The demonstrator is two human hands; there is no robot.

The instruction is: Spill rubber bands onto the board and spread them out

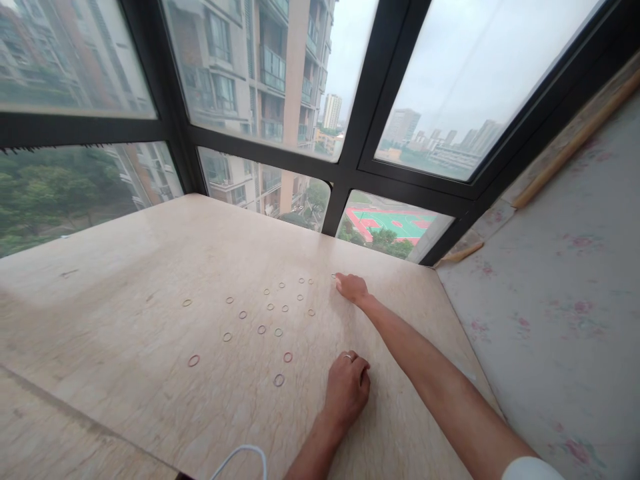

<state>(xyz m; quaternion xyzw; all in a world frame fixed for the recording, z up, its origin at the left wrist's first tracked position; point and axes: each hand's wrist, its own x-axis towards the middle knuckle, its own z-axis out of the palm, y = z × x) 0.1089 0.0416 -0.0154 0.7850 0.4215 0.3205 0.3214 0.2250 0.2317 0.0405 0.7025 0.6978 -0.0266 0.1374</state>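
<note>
Several thin rubber bands lie spread over the pale marble-patterned sill [125, 393], each a small loose ring. Out at the far right of the group, my right hand [351, 288] is closed, with its fingertips at a small rubber band [334, 276]. Nearer to me, my left hand [349, 387] rests on the sill with curled fingers and a metal ring on one finger; its palm side is hidden. To its left lie a purple rubber band [279, 375] and a pink one. Another pink rubber band [194, 355] lies farther left.
Dark window frames [260, 157] edge the sill at the back, with buildings and a sports court outside. On the right stands a wall [550, 293] with flowered paper. A white cable [245, 447] loops in at the bottom, near a seam in the sill.
</note>
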